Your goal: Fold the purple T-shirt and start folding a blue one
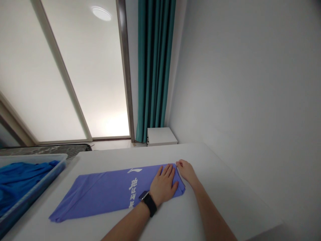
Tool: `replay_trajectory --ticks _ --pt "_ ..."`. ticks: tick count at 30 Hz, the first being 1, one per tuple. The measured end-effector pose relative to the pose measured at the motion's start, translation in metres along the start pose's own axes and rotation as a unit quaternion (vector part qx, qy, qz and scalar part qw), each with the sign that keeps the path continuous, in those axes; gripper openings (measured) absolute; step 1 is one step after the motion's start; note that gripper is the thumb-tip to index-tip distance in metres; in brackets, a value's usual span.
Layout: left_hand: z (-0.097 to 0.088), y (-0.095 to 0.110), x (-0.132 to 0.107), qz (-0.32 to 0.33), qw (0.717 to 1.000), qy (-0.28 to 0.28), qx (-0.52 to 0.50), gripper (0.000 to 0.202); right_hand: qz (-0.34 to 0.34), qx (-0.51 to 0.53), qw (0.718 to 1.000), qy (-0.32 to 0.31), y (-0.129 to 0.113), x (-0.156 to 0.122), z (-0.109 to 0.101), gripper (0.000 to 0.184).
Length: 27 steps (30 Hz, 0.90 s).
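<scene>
A purple T-shirt [105, 194], folded into a long strip with white lettering and a logo on it, lies across the white table. My left hand [164, 184], with a black watch on its wrist, rests flat on the shirt near its right end, fingers stretched out. At the far corner of that same end, my right hand [185, 169] has its fingers curled together in a pinch at the shirt's edge. The fabric between those fingertips is mostly hidden.
To the left stands a translucent plastic bin [64, 160] with blue clothing [22, 177] inside. Beyond the white table [107, 159] are a small white cabinet [162, 135], a green curtain [155, 67] and frosted sliding doors [100, 83]. A plain wall [238, 100] borders the right.
</scene>
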<state>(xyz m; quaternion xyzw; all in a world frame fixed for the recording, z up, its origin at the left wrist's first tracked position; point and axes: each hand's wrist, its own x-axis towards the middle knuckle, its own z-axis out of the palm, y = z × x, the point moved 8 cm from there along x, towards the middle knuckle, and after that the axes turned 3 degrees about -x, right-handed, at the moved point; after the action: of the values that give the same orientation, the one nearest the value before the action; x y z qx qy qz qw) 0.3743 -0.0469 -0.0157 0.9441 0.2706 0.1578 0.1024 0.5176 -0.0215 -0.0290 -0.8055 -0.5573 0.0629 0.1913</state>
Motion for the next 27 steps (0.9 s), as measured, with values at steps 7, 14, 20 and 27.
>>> replay_trajectory --ticks 7,14,20,27 --pt "-0.006 -0.012 0.011 -0.022 0.998 0.003 -0.064 0.047 -0.012 0.043 0.999 -0.007 0.003 -0.042 -0.004 0.028" --pt "-0.023 -0.034 0.063 0.024 0.995 -0.003 -0.095 0.034 -0.026 0.024 0.997 0.068 0.002 -0.085 -0.014 0.025" --pt "-0.008 -0.032 0.071 0.063 0.994 -0.035 -0.085 0.026 -0.033 -0.017 0.993 0.115 -0.005 -0.094 -0.017 0.027" --pt "-0.003 -0.038 0.070 0.039 0.996 -0.025 -0.077 0.020 -0.045 -0.026 0.993 0.111 -0.002 -0.097 -0.013 0.023"
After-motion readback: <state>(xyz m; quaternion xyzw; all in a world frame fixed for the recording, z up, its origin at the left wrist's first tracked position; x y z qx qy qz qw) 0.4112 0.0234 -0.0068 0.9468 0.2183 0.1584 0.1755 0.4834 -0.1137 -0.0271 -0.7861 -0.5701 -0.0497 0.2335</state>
